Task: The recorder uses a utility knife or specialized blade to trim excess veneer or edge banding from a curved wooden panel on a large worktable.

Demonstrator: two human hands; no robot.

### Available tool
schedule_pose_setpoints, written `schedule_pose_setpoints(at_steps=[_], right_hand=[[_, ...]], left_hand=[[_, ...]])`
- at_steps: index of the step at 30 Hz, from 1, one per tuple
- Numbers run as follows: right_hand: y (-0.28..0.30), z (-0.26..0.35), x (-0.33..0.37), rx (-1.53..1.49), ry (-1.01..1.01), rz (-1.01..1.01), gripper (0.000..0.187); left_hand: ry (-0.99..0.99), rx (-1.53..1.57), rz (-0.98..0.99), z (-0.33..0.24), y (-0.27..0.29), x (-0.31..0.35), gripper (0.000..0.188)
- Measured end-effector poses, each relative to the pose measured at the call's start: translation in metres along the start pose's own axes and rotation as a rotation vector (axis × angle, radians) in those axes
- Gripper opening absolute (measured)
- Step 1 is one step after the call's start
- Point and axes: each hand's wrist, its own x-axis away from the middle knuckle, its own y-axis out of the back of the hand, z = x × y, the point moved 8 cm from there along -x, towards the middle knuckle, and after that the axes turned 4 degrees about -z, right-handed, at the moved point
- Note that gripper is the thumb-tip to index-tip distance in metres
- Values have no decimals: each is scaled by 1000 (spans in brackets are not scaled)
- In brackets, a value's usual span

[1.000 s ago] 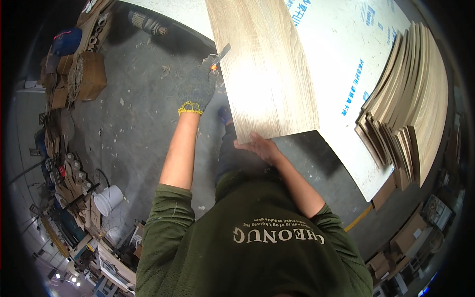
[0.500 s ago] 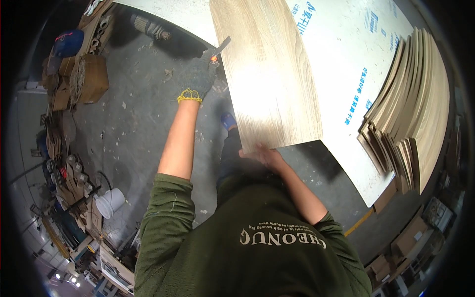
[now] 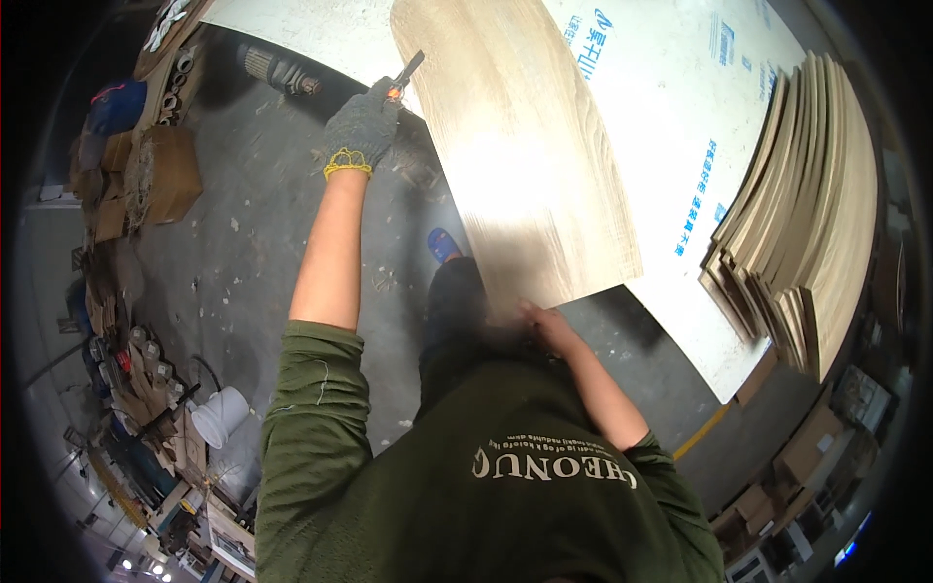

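Note:
A long wood-grain board (image 3: 515, 165) with a rounded far end lies over the table, its near end jutting toward my body. My left hand (image 3: 360, 128), in a grey knit glove with a yellow cuff, is closed round a narrow flat dark metal tool (image 3: 412, 70) with an orange spot at its base. The tool lies along the board's left edge, near the far end. At the near end, my bare right hand (image 3: 548, 328) grips the board's edge; its thumb shows on top and the other fingers are mostly hidden.
A white printed sheet (image 3: 661, 165) covers the table under the board. Curved wood-grain boards (image 3: 797, 214) stand stacked at the right. On the left are cardboard boxes (image 3: 173, 175), a white bucket (image 3: 222, 416) and a motor (image 3: 277, 70). My blue shoe (image 3: 442, 243) is on the grey floor.
My left hand and the tool have moved up and left, along with the board's far end. The board's near end and my right hand have shifted slightly right and toward me.

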Motion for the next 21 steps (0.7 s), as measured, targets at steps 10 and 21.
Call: schedule_pose_setpoints(at_steps=[10,21], right_hand=[[124,49,123,1024,-243,-323,37],[75,295,-23,1288,831,-1253,74]], left_hand=[[19,154,95,-52,-13,88,35],[106,56,20,-49,-4,109,44]])
